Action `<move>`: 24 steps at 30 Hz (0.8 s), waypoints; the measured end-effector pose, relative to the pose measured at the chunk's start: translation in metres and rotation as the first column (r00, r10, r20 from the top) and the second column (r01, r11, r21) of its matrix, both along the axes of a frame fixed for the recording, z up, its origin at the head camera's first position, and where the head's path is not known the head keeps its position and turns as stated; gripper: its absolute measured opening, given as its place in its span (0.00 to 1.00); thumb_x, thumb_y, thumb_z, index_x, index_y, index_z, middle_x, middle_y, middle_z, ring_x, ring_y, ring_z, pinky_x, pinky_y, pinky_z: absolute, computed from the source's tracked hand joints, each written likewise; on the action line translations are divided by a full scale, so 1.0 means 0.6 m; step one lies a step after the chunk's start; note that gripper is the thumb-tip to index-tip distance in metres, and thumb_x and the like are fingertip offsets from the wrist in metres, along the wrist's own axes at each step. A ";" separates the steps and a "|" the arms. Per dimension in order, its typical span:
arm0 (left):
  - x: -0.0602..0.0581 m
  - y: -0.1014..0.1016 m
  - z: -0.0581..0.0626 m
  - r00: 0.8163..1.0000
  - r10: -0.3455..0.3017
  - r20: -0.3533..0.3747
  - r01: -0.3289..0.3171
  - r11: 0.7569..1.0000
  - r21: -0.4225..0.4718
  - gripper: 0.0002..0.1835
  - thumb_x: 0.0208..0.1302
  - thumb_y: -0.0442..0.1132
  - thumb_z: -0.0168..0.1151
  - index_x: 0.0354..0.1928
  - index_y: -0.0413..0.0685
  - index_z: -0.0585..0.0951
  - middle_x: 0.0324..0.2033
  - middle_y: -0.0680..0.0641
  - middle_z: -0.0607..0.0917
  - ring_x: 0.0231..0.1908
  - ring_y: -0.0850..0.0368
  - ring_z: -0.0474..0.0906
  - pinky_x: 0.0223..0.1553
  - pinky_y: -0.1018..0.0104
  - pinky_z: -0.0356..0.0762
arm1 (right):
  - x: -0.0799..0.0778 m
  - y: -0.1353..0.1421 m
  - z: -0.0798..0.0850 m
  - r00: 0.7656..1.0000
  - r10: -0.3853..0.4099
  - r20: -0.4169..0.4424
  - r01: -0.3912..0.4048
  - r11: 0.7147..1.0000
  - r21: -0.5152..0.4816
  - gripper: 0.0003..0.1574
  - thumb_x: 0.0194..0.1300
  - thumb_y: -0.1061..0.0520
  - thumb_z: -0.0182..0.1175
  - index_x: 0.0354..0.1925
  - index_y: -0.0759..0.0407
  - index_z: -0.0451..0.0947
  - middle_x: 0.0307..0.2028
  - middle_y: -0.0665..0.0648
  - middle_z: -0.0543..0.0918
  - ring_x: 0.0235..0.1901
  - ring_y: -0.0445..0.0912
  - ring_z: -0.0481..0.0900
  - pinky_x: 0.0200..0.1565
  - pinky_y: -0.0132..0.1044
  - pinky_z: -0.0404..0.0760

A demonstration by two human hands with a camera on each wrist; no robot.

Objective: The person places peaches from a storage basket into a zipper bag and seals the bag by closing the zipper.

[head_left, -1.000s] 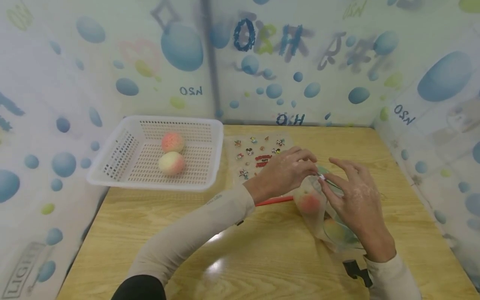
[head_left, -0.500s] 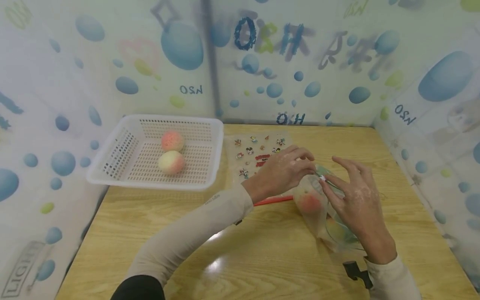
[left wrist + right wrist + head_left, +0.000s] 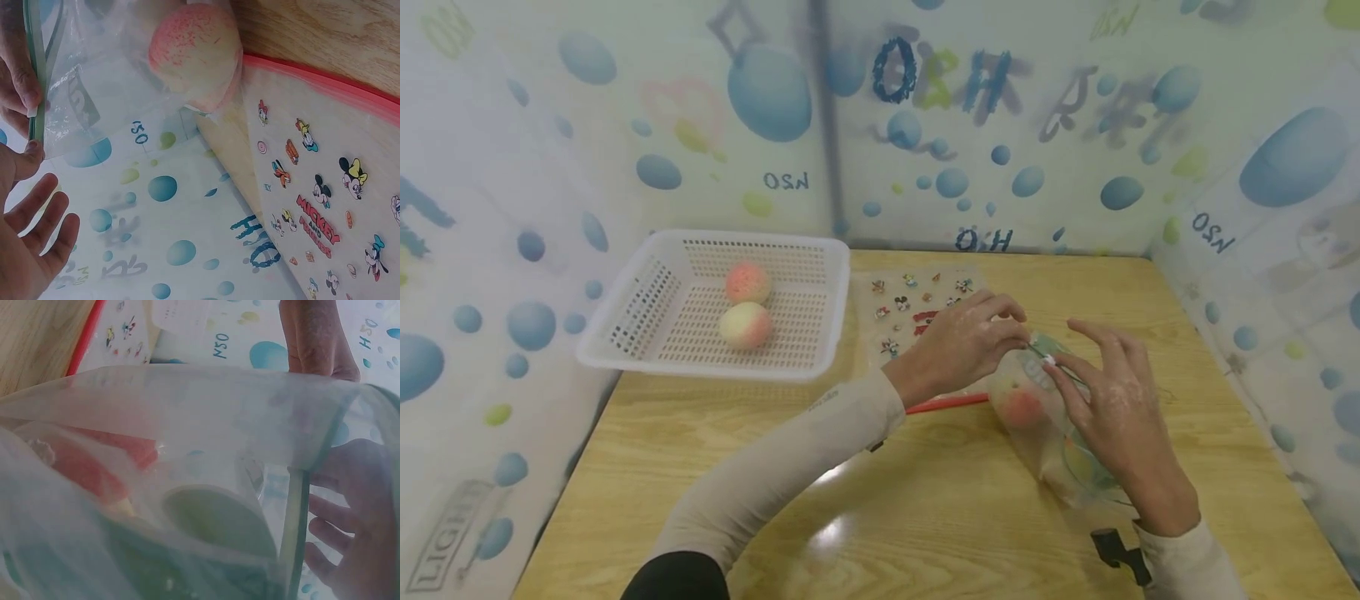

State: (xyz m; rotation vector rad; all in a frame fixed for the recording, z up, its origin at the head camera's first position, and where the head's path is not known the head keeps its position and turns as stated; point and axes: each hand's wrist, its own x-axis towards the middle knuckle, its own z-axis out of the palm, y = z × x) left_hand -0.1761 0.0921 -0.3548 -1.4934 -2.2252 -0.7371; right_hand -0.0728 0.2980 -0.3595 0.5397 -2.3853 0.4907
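Note:
A clear zip-top bag (image 3: 1033, 446) with a green zip strip (image 3: 39, 128) stands at the right of the table. Through its plastic shows a pink-and-cream peach (image 3: 1021, 407), also in the left wrist view. Lower in the bag, another peach (image 3: 1078, 458) is partly hidden behind the right hand. My left hand (image 3: 966, 346) pinches the strip at the bag's far upper end. Thumb and index finger of my right hand (image 3: 1116, 408) pinch the small white slider (image 3: 1048, 360) close by, its other fingers spread. The bag's plastic fills much of the right wrist view.
A white slotted basket (image 3: 790, 358) holding two peaches (image 3: 747, 304) stands at the back left. Between basket and hands lies a flat clear bag (image 3: 891, 329) with cartoon prints and a red zip (image 3: 947, 403). Patterned walls border the table's back and sides.
My right hand and the white slider have shifted slightly right, a little away from the left hand, which stays nearly still. The bag's lower part has moved slightly too.

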 end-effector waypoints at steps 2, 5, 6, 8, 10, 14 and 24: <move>0.000 -0.001 0.001 1.000 0.008 -0.003 -0.008 1.000 -0.009 0.09 0.73 0.40 0.63 0.48 0.48 0.89 0.48 0.49 0.84 0.50 0.55 0.77 0.52 0.73 0.73 | 0.000 0.001 0.001 1.000 0.002 -0.005 -0.002 1.000 0.008 0.43 0.79 0.35 0.46 0.35 0.71 0.87 0.58 0.70 0.77 0.55 0.73 0.69 0.54 0.67 0.67; 0.002 -0.003 0.003 1.000 0.024 -0.002 -0.024 0.999 -0.023 0.09 0.73 0.41 0.63 0.48 0.49 0.89 0.49 0.49 0.84 0.50 0.56 0.77 0.52 0.72 0.73 | 0.001 0.001 0.002 1.000 0.004 -0.025 -0.003 1.000 0.026 0.42 0.79 0.36 0.46 0.34 0.70 0.87 0.57 0.70 0.77 0.54 0.72 0.70 0.53 0.67 0.67; 0.002 -0.003 0.003 1.000 0.030 -0.003 -0.030 0.999 -0.025 0.09 0.73 0.41 0.64 0.47 0.50 0.89 0.49 0.49 0.84 0.50 0.56 0.77 0.52 0.72 0.73 | 0.000 0.001 0.001 0.999 0.004 -0.036 -0.003 0.999 0.033 0.42 0.79 0.36 0.46 0.33 0.70 0.86 0.56 0.70 0.78 0.53 0.72 0.71 0.52 0.67 0.68; 0.004 -0.005 0.004 0.999 0.042 -0.010 -0.042 0.999 -0.029 0.08 0.72 0.41 0.64 0.47 0.51 0.89 0.49 0.50 0.84 0.49 0.56 0.77 0.51 0.72 0.73 | 0.000 0.000 0.001 0.998 0.000 -0.058 0.003 0.999 0.053 0.41 0.80 0.37 0.45 0.32 0.70 0.86 0.55 0.70 0.78 0.52 0.72 0.72 0.50 0.67 0.69; 0.005 -0.006 0.004 0.999 0.052 -0.017 -0.052 0.998 -0.034 0.08 0.72 0.41 0.64 0.46 0.51 0.90 0.48 0.50 0.84 0.49 0.56 0.76 0.51 0.72 0.73 | 0.000 0.000 0.000 0.997 -0.008 -0.077 0.014 0.997 0.075 0.41 0.80 0.38 0.45 0.32 0.70 0.86 0.54 0.70 0.79 0.52 0.72 0.73 0.48 0.67 0.71; 0.006 -0.007 0.003 0.998 0.062 -0.018 -0.063 0.997 -0.036 0.08 0.73 0.41 0.64 0.45 0.51 0.90 0.48 0.50 0.84 0.49 0.56 0.76 0.52 0.72 0.73 | 0.000 0.001 0.000 0.996 -0.022 -0.089 0.032 0.993 0.112 0.41 0.81 0.38 0.44 0.32 0.69 0.85 0.54 0.69 0.79 0.52 0.71 0.73 0.45 0.68 0.72; 0.006 -0.015 0.000 0.996 0.088 -0.013 -0.089 0.995 -0.051 0.06 0.70 0.40 0.66 0.41 0.51 0.90 0.45 0.52 0.85 0.49 0.55 0.77 0.54 0.71 0.72 | 0.005 -0.002 -0.002 0.996 -0.044 -0.079 0.052 0.993 0.102 0.40 0.80 0.37 0.45 0.34 0.67 0.87 0.55 0.68 0.79 0.52 0.71 0.73 0.44 0.68 0.71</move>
